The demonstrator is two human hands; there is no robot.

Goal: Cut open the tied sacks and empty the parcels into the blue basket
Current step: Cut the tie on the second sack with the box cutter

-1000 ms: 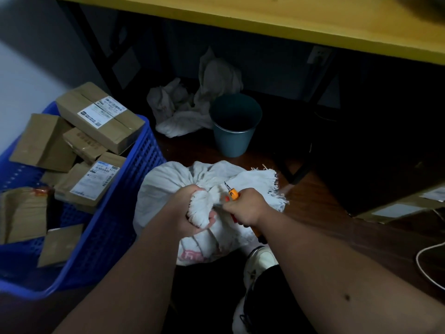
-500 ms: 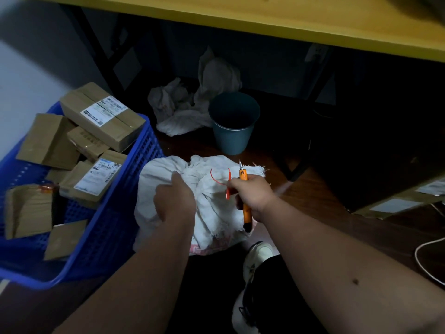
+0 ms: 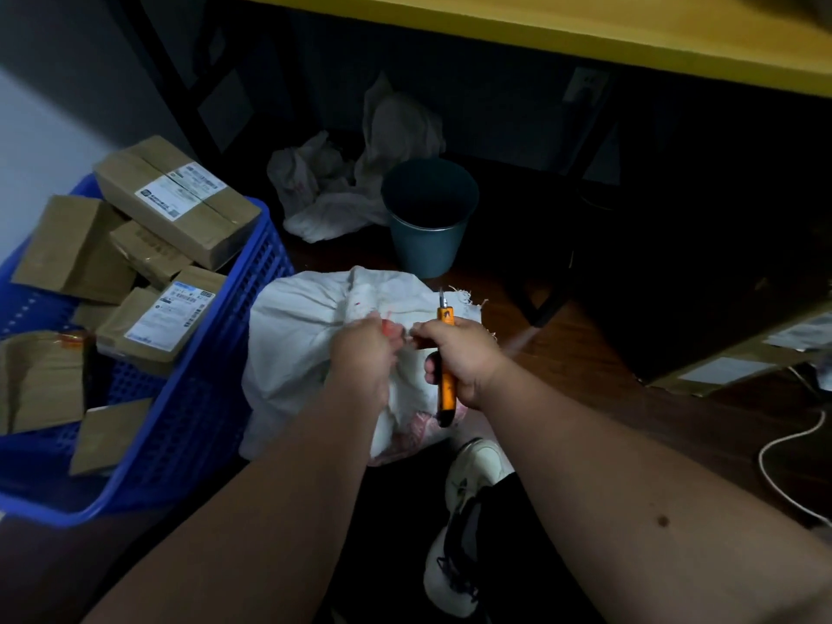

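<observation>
A white woven sack (image 3: 297, 335) stands on the floor in front of me, its neck loose and crumpled. My left hand (image 3: 362, 353) pinches a thin red tie (image 3: 388, 328) at the sack's top. My right hand (image 3: 459, 353) grips an orange utility knife (image 3: 446, 385) upright, blade pointing up, just right of the tie. The blue basket (image 3: 202, 398) at the left holds several brown cardboard parcels (image 3: 180, 200) with white labels.
A grey-blue bucket (image 3: 427, 222) stands behind the sack, with crumpled empty sacks (image 3: 342, 191) beyond it. A yellow tabletop (image 3: 585, 33) runs overhead. A cardboard box (image 3: 738, 367) and a white cable (image 3: 783, 470) lie at the right. My white shoe (image 3: 472, 470) is below the sack.
The bunched sack neck that my left hand gripped has come loose. The red tie is off the neck, and my left hand has moved onto it beside the raised knife.
</observation>
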